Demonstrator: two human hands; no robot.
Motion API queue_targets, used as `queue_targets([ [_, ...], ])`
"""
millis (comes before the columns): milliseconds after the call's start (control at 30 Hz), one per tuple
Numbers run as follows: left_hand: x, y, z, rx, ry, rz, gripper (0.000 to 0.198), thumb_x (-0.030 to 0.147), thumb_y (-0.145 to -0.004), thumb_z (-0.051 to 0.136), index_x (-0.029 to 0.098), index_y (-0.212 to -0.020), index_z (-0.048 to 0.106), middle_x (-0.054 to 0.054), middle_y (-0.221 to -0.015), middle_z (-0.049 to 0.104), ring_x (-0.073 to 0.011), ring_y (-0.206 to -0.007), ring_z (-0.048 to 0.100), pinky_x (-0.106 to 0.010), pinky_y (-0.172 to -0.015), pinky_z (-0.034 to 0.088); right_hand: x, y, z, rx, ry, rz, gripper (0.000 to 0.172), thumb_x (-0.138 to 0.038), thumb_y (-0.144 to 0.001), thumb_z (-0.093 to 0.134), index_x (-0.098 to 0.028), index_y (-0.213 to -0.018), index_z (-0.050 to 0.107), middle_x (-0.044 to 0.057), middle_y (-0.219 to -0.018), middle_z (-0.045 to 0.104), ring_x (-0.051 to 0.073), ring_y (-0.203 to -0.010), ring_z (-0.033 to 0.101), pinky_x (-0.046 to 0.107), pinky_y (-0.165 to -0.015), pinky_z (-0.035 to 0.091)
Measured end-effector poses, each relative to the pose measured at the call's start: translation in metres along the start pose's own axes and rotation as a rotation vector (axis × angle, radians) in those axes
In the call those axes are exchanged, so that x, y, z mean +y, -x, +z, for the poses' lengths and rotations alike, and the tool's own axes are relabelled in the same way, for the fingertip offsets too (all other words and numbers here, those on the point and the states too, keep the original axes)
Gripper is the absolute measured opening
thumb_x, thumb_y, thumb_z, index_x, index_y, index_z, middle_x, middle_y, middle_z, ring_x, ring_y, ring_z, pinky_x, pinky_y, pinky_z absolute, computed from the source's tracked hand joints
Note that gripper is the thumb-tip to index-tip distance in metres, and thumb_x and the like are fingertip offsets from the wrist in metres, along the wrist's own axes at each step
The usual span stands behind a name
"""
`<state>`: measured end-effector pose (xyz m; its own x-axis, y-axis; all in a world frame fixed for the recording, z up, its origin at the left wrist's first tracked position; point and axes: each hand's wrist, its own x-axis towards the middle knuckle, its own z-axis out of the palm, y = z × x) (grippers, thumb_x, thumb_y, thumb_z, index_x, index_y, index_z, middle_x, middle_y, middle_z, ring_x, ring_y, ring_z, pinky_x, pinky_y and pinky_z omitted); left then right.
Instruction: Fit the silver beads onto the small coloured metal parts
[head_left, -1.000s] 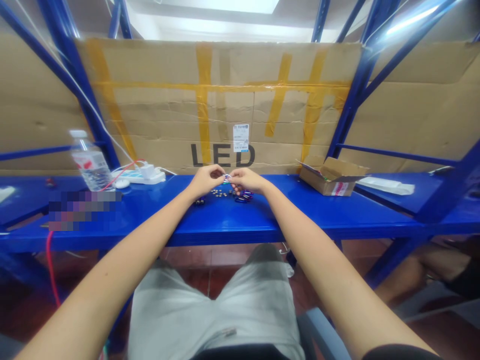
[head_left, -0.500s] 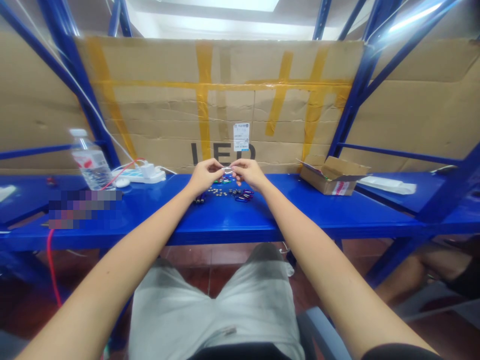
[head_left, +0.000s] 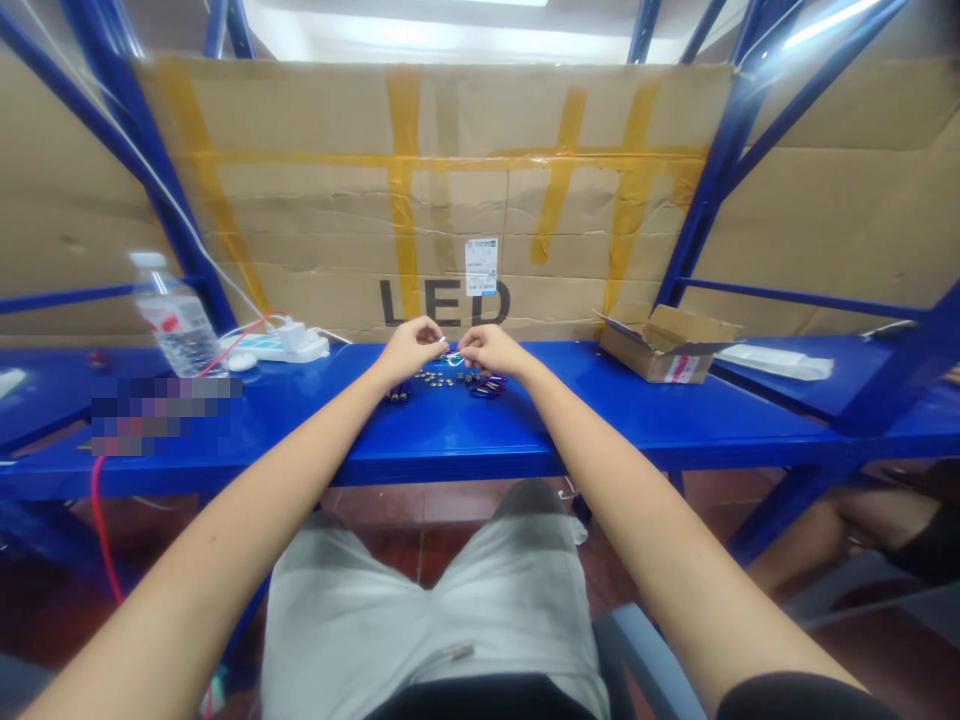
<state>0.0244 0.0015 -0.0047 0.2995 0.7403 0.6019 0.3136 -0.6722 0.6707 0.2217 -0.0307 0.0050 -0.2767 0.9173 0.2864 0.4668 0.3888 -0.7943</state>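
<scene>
Above the blue table, my left hand (head_left: 409,346) is closed in a pinch, with a small pale piece at its fingertips, too small to name. Just to the right, my right hand (head_left: 492,350) grips a thin silver carabiner-like loop (head_left: 454,360) between thumb and fingers. A short gap separates the two hands. Below them lie several small metal pieces (head_left: 436,379) in a loose scatter. Purple and blue carabiner-like loops (head_left: 488,387) rest beneath my right hand. Dark small parts (head_left: 397,393) sit by my left wrist, partly hidden by it.
An open cardboard box (head_left: 660,350) stands to the right on the blue table (head_left: 457,440), a white packet (head_left: 776,362) beyond it. At left are a water bottle (head_left: 176,320) and a white power strip (head_left: 281,343). Large cardboard (head_left: 322,220) closes off the back. Another person's leg (head_left: 810,540) shows at right.
My hands have moved apart from each other. The silver loop, earlier between both hands, now stays with my right hand, slightly lower. The camera view has shifted slightly.
</scene>
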Motion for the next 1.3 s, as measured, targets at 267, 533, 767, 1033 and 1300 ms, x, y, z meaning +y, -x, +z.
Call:
queue_targets([
  [267, -0.007, 0.003, 0.006, -0.067, -0.004, -0.106, 0.019, 0.018, -0.073, 0.061, 0.017, -0.092, 0.064, -0.005, -0.082, 0.075, -0.0184, -0.076, 0.071, -0.032, -0.076, 0.055, 0.010, -0.011, -0.019, 0.209, 0.008, 0.069, 0.012, -0.006, -0.090, 0.059, -0.014, -0.081, 0.059, 0.001, -0.061, 0.064, 0.009, -0.047, 0.055, 0.019, -0.042, 0.039],
  [533, -0.002, -0.009, 0.016, -0.051, -0.351, -0.023, 0.013, 0.025, -0.073, 0.068, 0.017, -0.079, 0.077, -0.006, -0.079, 0.075, -0.0224, -0.080, 0.068, -0.033, -0.080, 0.053, 0.025, -0.015, -0.033, 0.226, 0.147, 0.195, 0.010, -0.006, -0.082, 0.062, -0.012, -0.074, 0.062, 0.008, -0.066, 0.071, 0.012, -0.046, 0.060, 0.022, -0.046, 0.046],
  [767, -0.011, -0.034, 0.032, -0.260, -0.390, -0.182, 0.008, 0.015, -0.059, 0.071, 0.019, -0.065, 0.076, -0.006, -0.072, 0.075, -0.0223, -0.070, 0.067, -0.031, -0.068, 0.052, 0.042, -0.019, -0.048, 0.228, 0.467, 0.376, 0.006, -0.008, -0.077, 0.064, -0.010, -0.074, 0.069, 0.013, -0.063, 0.070, 0.021, -0.055, 0.066, 0.030, -0.058, 0.052],
  [1033, -0.014, -0.038, 0.042, -0.334, -0.474, -0.306, 0.003, 0.018, -0.062, 0.074, 0.020, -0.062, 0.077, -0.004, -0.068, 0.073, -0.0230, -0.070, 0.067, -0.031, -0.068, 0.051, 0.054, -0.020, -0.044, 0.238, 0.631, 0.458, 0.015, -0.013, -0.072, 0.072, -0.010, -0.086, 0.074, 0.016, -0.080, 0.074, 0.025, -0.077, 0.070, 0.026, -0.060, 0.048],
  [1300, -0.012, -0.035, 0.035, -0.344, -0.536, -0.264, 0.005, 0.016, -0.057, 0.076, 0.021, -0.058, 0.075, -0.006, -0.070, 0.074, -0.0256, -0.076, 0.069, -0.031, -0.073, 0.053, 0.050, -0.016, -0.040, 0.131, 0.598, 0.495, 0.016, -0.016, -0.068, 0.074, -0.011, -0.082, 0.072, 0.007, -0.060, 0.065, 0.018, -0.058, 0.062, 0.025, -0.052, 0.042],
])
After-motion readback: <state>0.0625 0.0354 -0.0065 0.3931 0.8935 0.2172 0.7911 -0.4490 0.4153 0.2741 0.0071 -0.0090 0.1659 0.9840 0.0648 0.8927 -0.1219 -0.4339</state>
